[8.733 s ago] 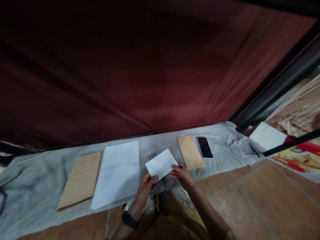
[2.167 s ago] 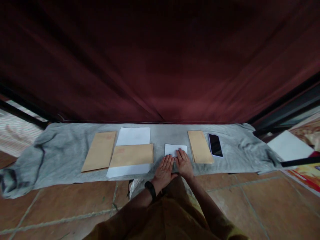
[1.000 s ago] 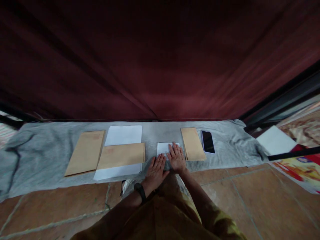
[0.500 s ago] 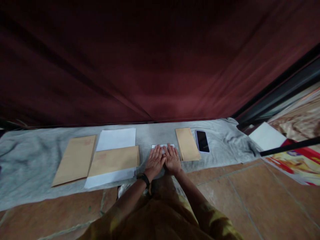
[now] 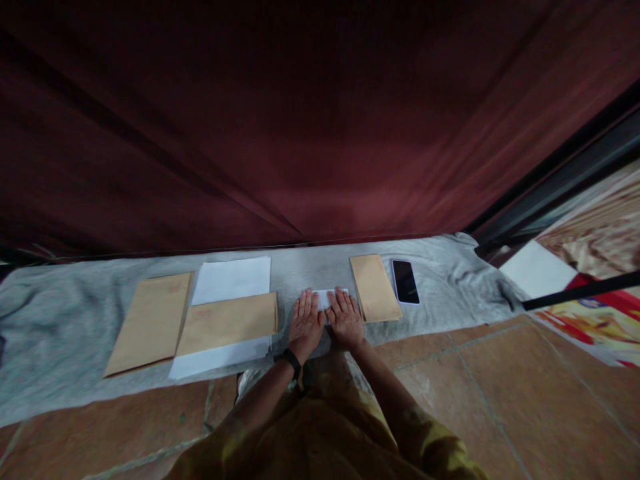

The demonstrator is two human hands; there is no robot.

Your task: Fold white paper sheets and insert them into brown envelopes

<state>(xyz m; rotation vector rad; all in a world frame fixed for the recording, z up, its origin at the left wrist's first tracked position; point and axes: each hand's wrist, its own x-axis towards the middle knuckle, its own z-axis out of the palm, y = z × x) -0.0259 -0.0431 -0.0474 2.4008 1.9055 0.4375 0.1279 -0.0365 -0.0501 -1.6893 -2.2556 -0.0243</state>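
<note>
- Paper (image 5: 323,299), the small white piece, is flat on the cloth-covered counter (image 5: 445,287) now; first frame had it lifted in both hands.
- Left hand (image 5: 306,322) and right hand (image 5: 346,321) are spread flat on it, no pinch, fingers a bit further apart than half a second ago. They're hiding most of it.
- Brown envelope (image 5: 227,323) now lies across the white sheets (image 5: 233,277), also new since the first frame.
- Second envelope (image 5: 150,325) sits far left; third envelope (image 5: 376,288) and phone (image 5: 405,282) are right.
</note>
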